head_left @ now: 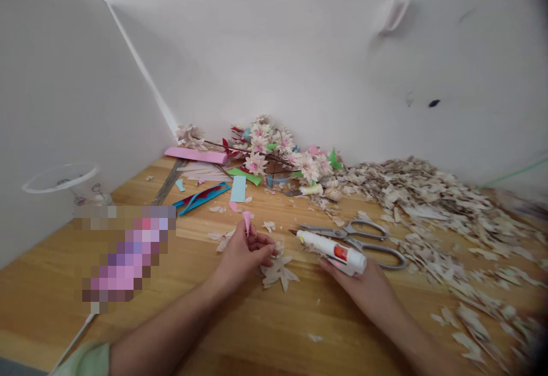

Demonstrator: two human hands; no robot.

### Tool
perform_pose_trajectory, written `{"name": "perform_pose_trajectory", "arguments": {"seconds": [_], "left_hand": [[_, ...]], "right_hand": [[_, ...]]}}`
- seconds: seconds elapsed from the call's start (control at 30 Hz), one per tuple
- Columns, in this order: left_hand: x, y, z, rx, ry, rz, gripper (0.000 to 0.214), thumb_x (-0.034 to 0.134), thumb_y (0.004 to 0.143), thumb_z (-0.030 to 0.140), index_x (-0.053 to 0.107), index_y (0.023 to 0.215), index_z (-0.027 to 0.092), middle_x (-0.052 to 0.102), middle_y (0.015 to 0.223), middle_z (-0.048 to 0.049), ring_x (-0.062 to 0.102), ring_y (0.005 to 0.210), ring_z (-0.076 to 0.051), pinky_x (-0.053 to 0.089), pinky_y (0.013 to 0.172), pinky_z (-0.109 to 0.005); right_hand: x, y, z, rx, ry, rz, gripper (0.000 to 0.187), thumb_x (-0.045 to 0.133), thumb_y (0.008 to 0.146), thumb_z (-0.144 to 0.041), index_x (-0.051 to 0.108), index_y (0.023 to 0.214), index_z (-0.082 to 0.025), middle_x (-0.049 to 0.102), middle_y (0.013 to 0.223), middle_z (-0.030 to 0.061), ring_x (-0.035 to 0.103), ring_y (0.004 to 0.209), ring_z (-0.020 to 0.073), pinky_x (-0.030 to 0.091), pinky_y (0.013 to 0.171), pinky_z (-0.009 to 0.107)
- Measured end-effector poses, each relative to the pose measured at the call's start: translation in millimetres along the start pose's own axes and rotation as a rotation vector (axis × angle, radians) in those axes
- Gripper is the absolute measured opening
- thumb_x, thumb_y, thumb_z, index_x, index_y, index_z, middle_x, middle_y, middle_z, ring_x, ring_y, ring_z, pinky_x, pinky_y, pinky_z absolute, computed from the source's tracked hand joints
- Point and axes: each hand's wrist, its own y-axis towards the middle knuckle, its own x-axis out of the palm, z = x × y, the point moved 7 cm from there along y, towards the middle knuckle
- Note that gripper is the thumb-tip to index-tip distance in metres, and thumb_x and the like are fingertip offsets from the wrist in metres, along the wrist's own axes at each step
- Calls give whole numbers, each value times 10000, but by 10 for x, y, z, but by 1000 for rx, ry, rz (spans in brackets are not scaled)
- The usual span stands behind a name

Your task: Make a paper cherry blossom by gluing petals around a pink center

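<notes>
My left hand [248, 250] pinches a small pink rolled paper piece [246, 222] upright between thumb and finger. Just below those fingers a pale star-shaped petal piece [280, 273] lies on the table, partly hidden by the hand. My right hand [363, 290] is wrapped round a white glue gun [329, 249] with an orange label, its dark tip pointing left toward my left hand. Most of the right fingers are hidden under the tool. Directly behind the glue gun lie grey-handled scissors [368, 233], partly covered by it.
Pale dried husks [428, 193] pile up along the right side. Finished-looking flower branches [261, 148] lie at the back against the wall, beside a pink paper roll [197, 154]. Blue paper strips [203, 198] sit nearer. On the left are a clear plastic cup [62, 177] and a blurred-out pink object [128, 256].
</notes>
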Motion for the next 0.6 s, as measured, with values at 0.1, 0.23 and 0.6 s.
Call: {"name": "perform_pose_trajectory", "arguments": {"seconds": [0.1, 0.23, 0.6], "left_hand": [[26, -7, -16, -7, -10, -31, 546, 762, 538, 200, 253, 734, 239, 612, 657, 56, 659, 600, -151, 493, 471, -222], [78, -38, -24, -15, -10, -86, 539, 766, 543, 220, 258, 723, 233, 602, 673, 55, 659, 619, -148, 499, 464, -215], [302, -219, -58, 32, 67, -290, 450, 724, 626, 214, 285, 727, 223, 582, 709, 27, 605, 616, -117, 470, 488, -211]], "right_hand": [[26, 79, 204, 72, 38, -13, 405, 658, 650, -507, 633, 940, -226, 720, 951, 70, 663, 880, 300, 518, 788, 440], [62, 151, 233, 39, 33, -48, 337, 665, 631, -465, 646, 870, -229, 724, 885, 61, 667, 820, 296, 527, 747, 442], [-665, -103, -654, -362, -104, 498, 272, 587, 778, -435, 552, 969, -245, 563, 977, 74, 525, 906, 250, 424, 802, 439]]}}
